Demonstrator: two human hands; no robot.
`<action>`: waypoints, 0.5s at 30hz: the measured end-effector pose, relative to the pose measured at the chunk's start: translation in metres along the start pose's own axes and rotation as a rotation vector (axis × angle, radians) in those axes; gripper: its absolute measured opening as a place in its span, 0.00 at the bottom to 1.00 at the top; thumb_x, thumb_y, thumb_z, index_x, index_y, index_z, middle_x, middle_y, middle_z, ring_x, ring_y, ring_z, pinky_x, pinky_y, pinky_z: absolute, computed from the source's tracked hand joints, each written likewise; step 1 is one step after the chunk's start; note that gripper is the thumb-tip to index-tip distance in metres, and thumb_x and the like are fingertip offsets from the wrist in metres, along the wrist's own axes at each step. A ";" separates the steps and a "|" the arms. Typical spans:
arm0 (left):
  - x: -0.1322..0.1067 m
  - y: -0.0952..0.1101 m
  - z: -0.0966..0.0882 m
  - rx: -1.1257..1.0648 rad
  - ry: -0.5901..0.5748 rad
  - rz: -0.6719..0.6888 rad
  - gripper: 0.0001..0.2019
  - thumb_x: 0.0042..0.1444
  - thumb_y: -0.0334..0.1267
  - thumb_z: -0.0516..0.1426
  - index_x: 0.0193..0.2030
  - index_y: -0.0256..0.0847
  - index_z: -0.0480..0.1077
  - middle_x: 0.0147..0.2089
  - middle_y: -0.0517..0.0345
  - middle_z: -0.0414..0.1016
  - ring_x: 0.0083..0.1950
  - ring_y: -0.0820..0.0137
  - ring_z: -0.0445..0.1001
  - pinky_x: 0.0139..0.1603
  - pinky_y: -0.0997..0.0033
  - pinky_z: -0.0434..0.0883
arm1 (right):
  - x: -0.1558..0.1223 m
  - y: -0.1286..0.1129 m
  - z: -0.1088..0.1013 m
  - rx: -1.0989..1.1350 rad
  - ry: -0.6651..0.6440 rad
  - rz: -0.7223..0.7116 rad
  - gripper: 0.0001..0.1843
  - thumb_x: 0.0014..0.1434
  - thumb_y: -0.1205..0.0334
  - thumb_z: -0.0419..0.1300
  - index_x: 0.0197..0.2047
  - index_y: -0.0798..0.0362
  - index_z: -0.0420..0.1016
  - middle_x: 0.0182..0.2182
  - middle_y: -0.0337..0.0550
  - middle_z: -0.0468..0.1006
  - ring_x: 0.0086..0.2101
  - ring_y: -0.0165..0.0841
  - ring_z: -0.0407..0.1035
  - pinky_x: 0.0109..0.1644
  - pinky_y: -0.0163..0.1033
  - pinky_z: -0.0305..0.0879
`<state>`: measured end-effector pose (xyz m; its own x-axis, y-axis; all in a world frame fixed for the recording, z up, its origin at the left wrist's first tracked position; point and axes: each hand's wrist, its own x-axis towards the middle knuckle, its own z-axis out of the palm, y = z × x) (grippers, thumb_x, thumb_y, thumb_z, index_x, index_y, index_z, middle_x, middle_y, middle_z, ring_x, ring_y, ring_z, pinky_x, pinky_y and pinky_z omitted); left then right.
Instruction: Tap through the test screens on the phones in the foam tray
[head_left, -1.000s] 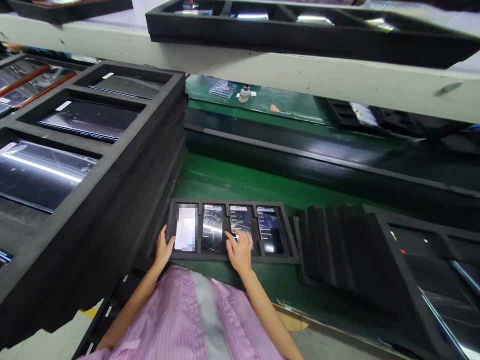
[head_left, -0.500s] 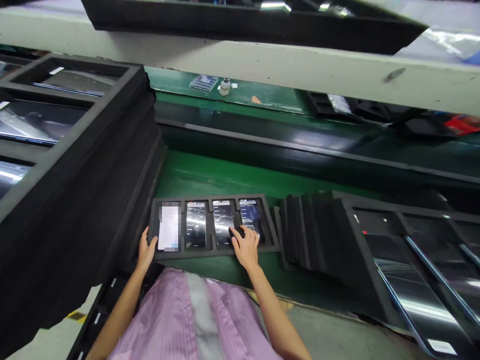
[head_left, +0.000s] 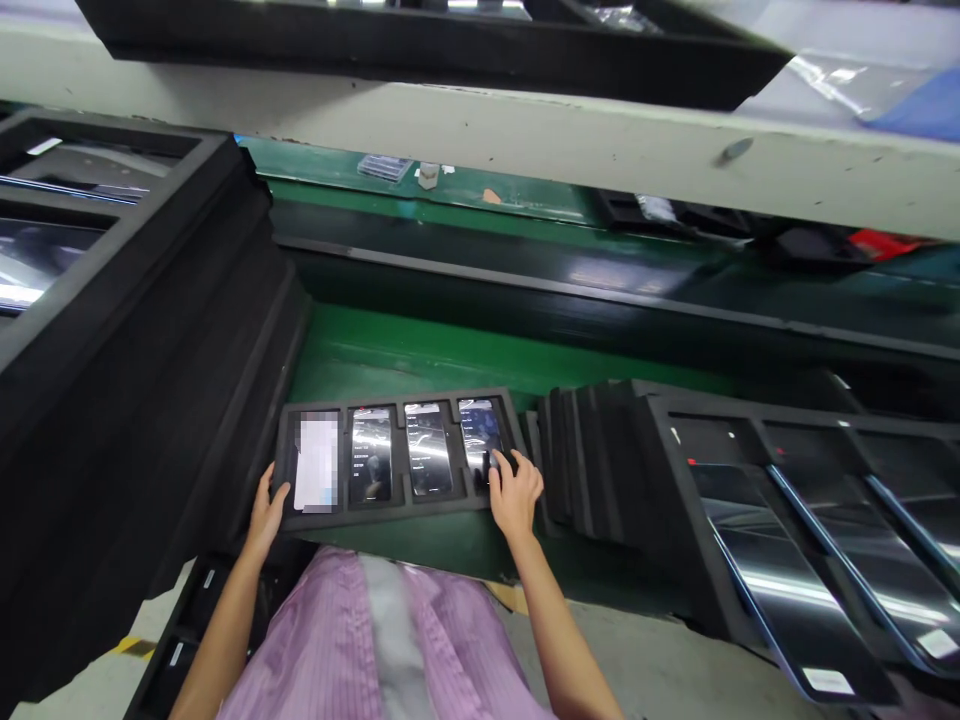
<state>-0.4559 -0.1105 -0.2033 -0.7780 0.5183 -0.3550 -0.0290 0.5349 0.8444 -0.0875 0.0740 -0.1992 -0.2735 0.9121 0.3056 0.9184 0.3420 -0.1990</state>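
Note:
A black foam tray [head_left: 390, 512] lies on the green bench in front of me with several phones side by side in its slots. The leftmost phone [head_left: 316, 463] shows a bright white screen; the others are dark with faint text. My left hand [head_left: 266, 512] grips the tray's near left corner, thumb on top. My right hand [head_left: 514, 492] rests on the tray's right end, fingers spread, fingertips on the lower part of the rightmost phone [head_left: 481, 438].
A tall stack of black foam trays [head_left: 135, 380] with phones stands close on the left. A leaning row of trays [head_left: 675, 470] fills the right. A dark conveyor belt [head_left: 600, 300] runs behind, under a white shelf beam [head_left: 480, 130] bearing another tray.
My right hand has moved rightward from the third phone to the rightmost one. My left hand has stayed on the tray's left corner. The view has swung to the right.

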 end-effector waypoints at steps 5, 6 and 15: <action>-0.002 0.011 -0.010 -0.022 -0.109 -0.125 0.26 0.52 0.37 0.54 0.59 0.44 0.58 0.60 0.52 0.64 0.62 0.62 0.60 0.60 0.60 0.61 | 0.002 0.003 0.001 0.011 -0.019 -0.022 0.20 0.63 0.57 0.41 0.46 0.52 0.72 0.49 0.53 0.64 0.50 0.42 0.55 0.53 0.51 0.53; -0.002 0.013 -0.011 -0.019 -0.130 -0.130 0.26 0.53 0.37 0.54 0.60 0.43 0.58 0.61 0.52 0.63 0.62 0.62 0.60 0.60 0.60 0.61 | 0.001 0.001 0.002 0.031 -0.002 -0.018 0.20 0.63 0.57 0.41 0.46 0.54 0.71 0.48 0.54 0.64 0.50 0.42 0.55 0.53 0.51 0.53; -0.002 0.013 0.011 0.217 0.045 0.023 0.29 0.49 0.35 0.55 0.59 0.31 0.56 0.62 0.38 0.59 0.64 0.56 0.56 0.64 0.56 0.53 | 0.000 -0.052 0.012 0.231 0.004 -0.173 0.17 0.63 0.61 0.43 0.41 0.54 0.72 0.44 0.51 0.69 0.47 0.39 0.59 0.54 0.49 0.52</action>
<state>-0.4477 -0.0980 -0.1961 -0.8040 0.5048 -0.3143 0.1215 0.6568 0.7442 -0.1389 0.0587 -0.1999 -0.4191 0.8347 0.3573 0.7682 0.5358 -0.3504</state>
